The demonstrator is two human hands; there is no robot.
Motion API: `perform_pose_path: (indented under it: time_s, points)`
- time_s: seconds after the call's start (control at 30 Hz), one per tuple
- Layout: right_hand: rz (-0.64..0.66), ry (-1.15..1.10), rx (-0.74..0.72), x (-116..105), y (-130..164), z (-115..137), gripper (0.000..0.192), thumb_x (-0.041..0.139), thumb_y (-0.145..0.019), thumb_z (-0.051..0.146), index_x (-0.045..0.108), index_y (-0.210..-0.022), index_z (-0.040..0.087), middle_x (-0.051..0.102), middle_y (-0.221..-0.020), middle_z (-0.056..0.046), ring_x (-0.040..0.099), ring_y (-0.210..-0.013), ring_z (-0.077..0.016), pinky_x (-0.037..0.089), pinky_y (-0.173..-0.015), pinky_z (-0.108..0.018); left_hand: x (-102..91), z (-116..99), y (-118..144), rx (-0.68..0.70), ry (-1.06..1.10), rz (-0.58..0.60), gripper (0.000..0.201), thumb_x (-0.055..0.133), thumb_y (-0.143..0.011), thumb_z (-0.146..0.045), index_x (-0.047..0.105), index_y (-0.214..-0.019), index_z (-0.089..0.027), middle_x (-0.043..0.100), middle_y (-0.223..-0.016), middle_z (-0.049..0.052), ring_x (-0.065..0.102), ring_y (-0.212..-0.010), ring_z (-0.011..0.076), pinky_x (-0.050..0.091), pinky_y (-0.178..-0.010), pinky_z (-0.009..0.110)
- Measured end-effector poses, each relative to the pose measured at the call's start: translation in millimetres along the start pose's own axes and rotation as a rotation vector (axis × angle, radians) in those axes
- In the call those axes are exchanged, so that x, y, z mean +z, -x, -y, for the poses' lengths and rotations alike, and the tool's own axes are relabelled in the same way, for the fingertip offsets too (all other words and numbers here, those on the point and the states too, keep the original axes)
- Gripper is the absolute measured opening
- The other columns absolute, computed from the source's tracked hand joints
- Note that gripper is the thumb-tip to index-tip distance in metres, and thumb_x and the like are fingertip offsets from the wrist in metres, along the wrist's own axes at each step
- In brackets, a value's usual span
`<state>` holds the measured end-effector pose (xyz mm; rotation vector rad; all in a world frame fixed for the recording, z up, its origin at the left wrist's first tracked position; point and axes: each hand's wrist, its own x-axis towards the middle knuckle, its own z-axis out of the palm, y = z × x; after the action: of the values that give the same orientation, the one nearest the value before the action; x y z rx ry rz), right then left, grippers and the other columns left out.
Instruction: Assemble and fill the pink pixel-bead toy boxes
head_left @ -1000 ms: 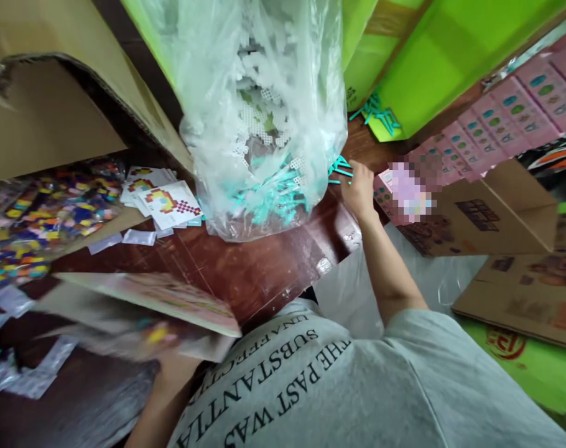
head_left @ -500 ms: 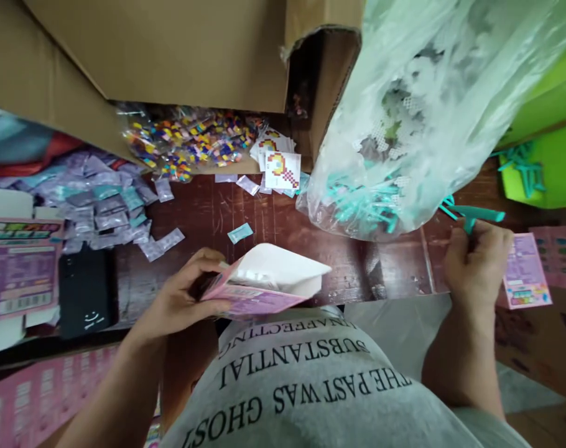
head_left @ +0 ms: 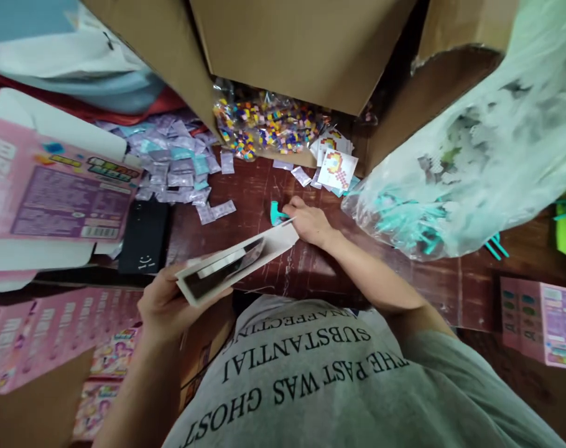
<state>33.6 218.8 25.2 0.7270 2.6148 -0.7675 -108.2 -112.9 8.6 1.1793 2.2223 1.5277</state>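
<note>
An open carton (head_left: 231,269) is gripped at its near end by the left hand (head_left: 164,302), above the wooden table (head_left: 264,193); teal tweezers (head_left: 277,213) are pinched by the right hand (head_left: 311,224) beside its mouth. The opening is best steadied level for insertion.

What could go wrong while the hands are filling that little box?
The left hand holds the open box tilted, so whatever goes inside might slide out. The right hand is on a teal piece close to loose purple packets; it could knock them around. The big plastic bag leans over the table and might spill.
</note>
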Motion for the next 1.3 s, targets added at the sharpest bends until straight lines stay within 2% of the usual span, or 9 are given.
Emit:
perform_pose_path:
  time_s: [0.1, 0.23, 0.4, 0.53, 0.7, 0.9, 1.07, 1.2, 1.3]
  points:
    - [-0.383, -0.167, -0.099, -14, 30, -19, 0.012, 0.08, -0.104, 0.035, 0.074, -0.106, 0.024, 0.07, -0.126, -0.008, 0.073, -0.109, -0.0259, 0.065, -0.095, -0.044, 8.7, -3, -1, 0.072, -0.066, -0.168, 0.05, 0.106, -0.074, -0.05, 0.08, -0.113, -0.034, 0.083, -0.096, 0.001, 0.083, -0.078, 0.0294, 0.078, -0.072, 0.052]
    - [-0.91, -0.237, -0.338, -51, 97, -1, 0.022, 0.073, -0.109, 0.049, 0.076, -0.117, 0.029, 0.069, -0.116, -0.007, 0.07, -0.115, -0.027, 0.067, -0.094, -0.046, 37.6, -23, -22, -0.011, 0.093, -0.087, 0.049, 0.105, -0.075, -0.05, 0.081, -0.113, -0.03, 0.082, -0.097, 0.002, 0.082, -0.082, 0.0291, 0.076, -0.077, 0.05]
    - [-0.737, 0.113, -0.434, -69, 131, 45, 0.05, 0.048, -0.118, 0.063, 0.069, -0.14, 0.024, 0.073, -0.128, -0.009, 0.075, -0.102, -0.0196, 0.046, -0.049, -0.03, 87.8, -62, -39, -0.132, 0.325, 0.168, 0.047, 0.099, -0.083, -0.051, 0.078, -0.117, -0.026, 0.084, -0.101, 0.002, 0.08, -0.082, 0.0245, 0.072, -0.074, 0.04]
    - [-0.706, 0.157, -0.532, -66, 127, 30, 0.04, 0.04, -0.124, 0.043, 0.073, -0.125, 0.02, 0.077, -0.116, -0.008, 0.073, -0.108, -0.0203, 0.061, -0.087, -0.035, 112.7, -74, -41, -0.121, 0.423, 0.233, 0.052, 0.101, -0.081, -0.054, 0.077, -0.116, -0.025, 0.085, -0.101, 0.003, 0.081, -0.084, 0.0234, 0.071, -0.075, 0.036]
    - [-0.663, -0.033, -0.487, -68, 143, -8, 0.024, 0.059, -0.118, 0.044, 0.077, -0.122, 0.029, 0.078, -0.127, -0.004, 0.069, -0.13, -0.0265, 0.053, -0.118, -0.052, 134.5, -68, -38, -0.113, 0.46, 0.237, 0.059, 0.094, -0.087, -0.061, 0.071, -0.127, -0.023, 0.083, -0.113, 0.007, 0.081, -0.095, 0.0264, 0.071, -0.085, 0.04]
    - [-0.748, -0.568, -0.282, -9, 158, -63, 0.05, 0.079, -0.104, 0.054, 0.064, -0.147, 0.033, 0.061, -0.161, -0.011, 0.055, -0.157, -0.0333, 0.058, -0.122, -0.058, 157.8, -48, -32, 0.041, 0.391, 0.251, 0.112, 0.09, -0.094, -0.048, 0.017, -0.178, -0.036, 0.059, -0.163, 0.018, 0.073, -0.136, 0.0343, 0.066, -0.112, 0.054]
    - [-0.652, -1.049, -0.127, 56, 166, -87, 0.076, 0.088, -0.096, 0.055, 0.049, -0.16, 0.041, 0.067, -0.153, -0.007, 0.077, -0.115, -0.0223, 0.07, -0.095, -0.044, 175.8, -35, -27, -0.017, 0.438, 0.525, 0.102, 0.092, -0.09, -0.052, 0.034, -0.173, -0.035, 0.053, -0.169, 0.019, 0.066, -0.146, 0.0376, 0.06, -0.121, 0.06]
    - [-0.556, -1.037, -0.076, 59, 182, -98, 0.039, 0.084, -0.1, 0.052, 0.077, -0.135, 0.035, 0.076, -0.131, -0.004, 0.074, -0.121, -0.0223, 0.063, -0.113, -0.049, 179.0, -42, -34, -0.077, 0.516, 0.642, 0.097, 0.094, -0.089, -0.048, 0.04, -0.168, -0.036, 0.064, -0.155, 0.016, 0.075, -0.129, 0.0318, 0.069, -0.102, 0.048]
    - [-0.495, -0.953, -0.093, 54, 188, -104, 0.03, 0.081, -0.103, 0.054, 0.085, -0.125, 0.034, 0.079, -0.125, -0.005, 0.073, -0.125, -0.0235, 0.057, -0.121, -0.055, 171.6, -54, -48, -0.074, 0.455, 0.723, 0.054, 0.088, -0.095, -0.046, 0.064, -0.14, -0.028, 0.075, -0.125, 0.009, 0.078, -0.104, 0.025, 0.069, -0.087, 0.038]
